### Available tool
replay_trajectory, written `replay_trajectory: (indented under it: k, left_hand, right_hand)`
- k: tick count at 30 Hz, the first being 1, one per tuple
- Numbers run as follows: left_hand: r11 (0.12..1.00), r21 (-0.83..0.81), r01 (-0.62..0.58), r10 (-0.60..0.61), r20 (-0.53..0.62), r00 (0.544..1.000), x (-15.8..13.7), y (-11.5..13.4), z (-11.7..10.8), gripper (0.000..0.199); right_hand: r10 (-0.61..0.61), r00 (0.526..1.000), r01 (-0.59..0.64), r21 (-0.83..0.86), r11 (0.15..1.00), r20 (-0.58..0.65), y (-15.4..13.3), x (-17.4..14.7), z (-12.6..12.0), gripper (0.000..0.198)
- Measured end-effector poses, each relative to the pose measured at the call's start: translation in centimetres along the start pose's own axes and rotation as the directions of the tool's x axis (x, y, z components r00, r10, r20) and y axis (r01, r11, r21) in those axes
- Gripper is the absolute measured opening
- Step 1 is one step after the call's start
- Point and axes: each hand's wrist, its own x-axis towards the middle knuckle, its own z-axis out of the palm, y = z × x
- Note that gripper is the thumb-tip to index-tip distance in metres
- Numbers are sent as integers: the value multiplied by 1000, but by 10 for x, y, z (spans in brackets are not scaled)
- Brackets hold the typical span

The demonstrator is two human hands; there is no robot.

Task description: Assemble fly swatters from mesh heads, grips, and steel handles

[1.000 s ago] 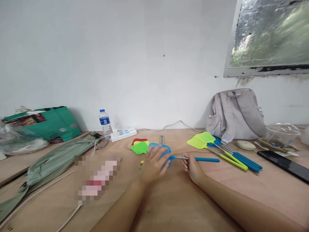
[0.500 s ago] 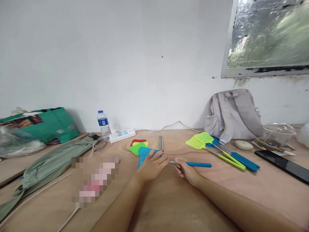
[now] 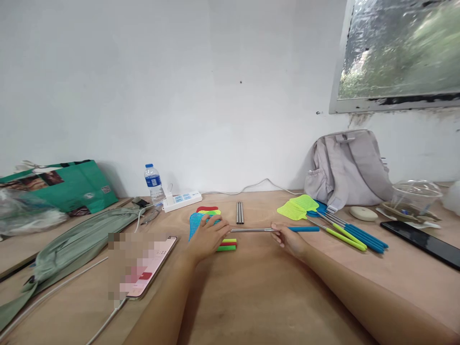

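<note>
Stretching sideways, fly swatter (image 3: 253, 230), blue mesh head (image 3: 195, 224), silver rod (image 3: 247, 230), blue handle (image 3: 305, 229)

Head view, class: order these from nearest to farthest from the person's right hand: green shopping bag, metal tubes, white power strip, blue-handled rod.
1. Blue-handled rod: held in the right hand.
2. Metal tubes: to the hand's left, slightly beyond.
3. White power strip: farther left and back.
4. Green shopping bag: far left.

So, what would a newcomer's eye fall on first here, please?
Probably the blue swatter at the centre, gripped by the right hand, with the left hand over its mesh head. Next come the yellow and blue swatters before the grey backpack, and the green bag far left.
</note>
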Motion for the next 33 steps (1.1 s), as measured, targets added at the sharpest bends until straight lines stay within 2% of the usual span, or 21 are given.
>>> replay_trajectory:
  k: [6,11,13,15,16,17,19,20,21,22,23,25,28,30,33]
  left_hand:
    - [999,7,41,-41,-24,999,-3,-2,4,25]
    - [994,0,112,-111,-107,988,1,11,13,23]
    - [988,-7,153,-152,-134,979,3,18,14,23]
    - [981,-9,193,-192,-144,971,5,23,14,23]
    - [978,-8,210,-208,-143,968,6,25,13,22]
    - [974,-6,225,-224,-137,965,7,27,13,22]
    - [970,-7,244,-243,-116,963,8,31,12,21]
    - [968,-10,250,-249,-110,962,8,33,12,21]
    - [967,-13,253,-253,-108,961,9,35,12,21]
    - [968,-15,251,-251,-110,962,10,37,12,22]
    - [970,-14,243,-243,-116,963,10,39,13,22]
    - [977,-1,214,-212,-140,967,12,43,13,23]
    - [985,55,162,-150,-186,971,13,46,13,22]
    - [988,104,114,-92,-194,977,14,45,13,20]
    - [989,144,39,-18,-144,989,13,41,12,15]
  right_hand:
    - [9,996,-5,42,999,-87,-7,5,-16,37]
    - [-41,986,45,20,999,-163,-2,-3,0,38]
    - [-52,990,42,-76,996,-133,0,-12,15,32]
    - [-106,994,101,-240,966,-6,0,-23,31,22]
    - [-183,980,199,-365,910,77,-1,-29,38,17]
    - [-286,942,336,-492,803,177,-4,-34,45,16]
    - [-423,796,600,-650,466,432,-11,-42,53,24]
    - [-459,720,676,-676,293,520,-15,-44,56,31]
    - [-487,664,703,-696,146,568,-18,-45,57,37]
    - [-520,632,687,-726,34,574,-21,-45,57,42]
    - [-557,620,640,-767,-48,552,-23,-43,55,46]
    - [-606,636,509,-850,-137,478,-24,-39,51,50]
    - [-564,714,371,-907,-198,415,-20,-30,41,40]
    - [-516,762,310,-920,-239,391,-16,-25,36,25]
    - [-465,794,270,-913,-306,391,-15,-19,29,12]
